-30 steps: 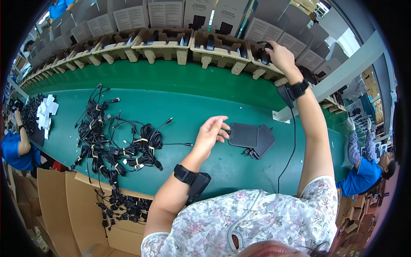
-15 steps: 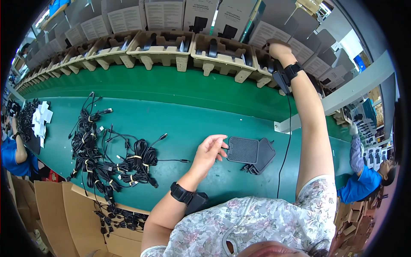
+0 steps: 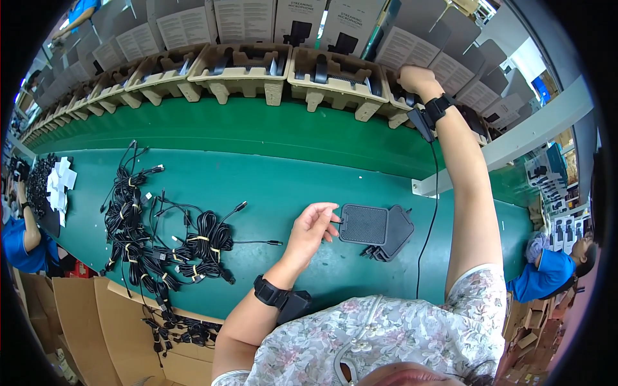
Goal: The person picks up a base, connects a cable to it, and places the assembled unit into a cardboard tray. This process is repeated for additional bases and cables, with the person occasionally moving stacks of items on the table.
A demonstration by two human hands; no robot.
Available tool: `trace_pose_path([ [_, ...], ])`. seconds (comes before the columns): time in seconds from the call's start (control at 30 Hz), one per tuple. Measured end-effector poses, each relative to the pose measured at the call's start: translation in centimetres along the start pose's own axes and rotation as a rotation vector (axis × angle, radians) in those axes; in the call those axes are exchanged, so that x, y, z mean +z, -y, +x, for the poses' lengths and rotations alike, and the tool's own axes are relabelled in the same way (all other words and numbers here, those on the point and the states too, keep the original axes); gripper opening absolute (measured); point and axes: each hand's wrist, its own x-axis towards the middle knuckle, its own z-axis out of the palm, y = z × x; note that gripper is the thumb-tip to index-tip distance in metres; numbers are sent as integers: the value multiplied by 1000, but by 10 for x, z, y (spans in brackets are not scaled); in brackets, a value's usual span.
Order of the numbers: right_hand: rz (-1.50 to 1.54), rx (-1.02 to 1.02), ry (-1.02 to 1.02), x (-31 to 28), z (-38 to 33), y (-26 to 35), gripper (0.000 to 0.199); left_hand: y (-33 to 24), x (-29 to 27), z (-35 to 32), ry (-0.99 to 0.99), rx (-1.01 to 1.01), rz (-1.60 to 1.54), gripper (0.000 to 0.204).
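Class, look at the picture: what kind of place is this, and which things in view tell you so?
Most likely a factory packing line: a long green bench, a row of moulded pulp trays in front of open boxes, and a heap of bundled black cables.

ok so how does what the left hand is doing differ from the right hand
The left hand is low over the green table, fingers loosely curled beside the stack of dark square pads; the right hand is stretched far up to the row of pulp trays at the back. The left arm is bent, the right arm nearly straight. Both wrists wear a black band with a small device.
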Motion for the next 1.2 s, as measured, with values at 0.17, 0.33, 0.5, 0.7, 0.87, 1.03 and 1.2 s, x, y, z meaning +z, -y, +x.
trace_pose_path([
  [0.17,10,-64,43,-7,-1,12,26,0,-3,-1,5,-7,23,28],
  [0.33,227,116,-358,49,31,21,33,1,-3,0,-9,-1,-4,28],
  [0.5,519,249,-477,89,50,12,35,2,-1,1,3,-5,8,28],
  [0.7,236,119,-414,70,12,22,29,2,-10,-4,-45,-13,18,27],
  [0.87,439,139,-436,93,28,-15,25,3,-2,1,-4,-11,27,26],
  [1.03,222,-9,-240,79,36,-28,27,8,-1,5,13,27,81,25],
  [1.2,336,-12,-356,84,15,-4,32,14,-8,5,28,78,103,24],
])
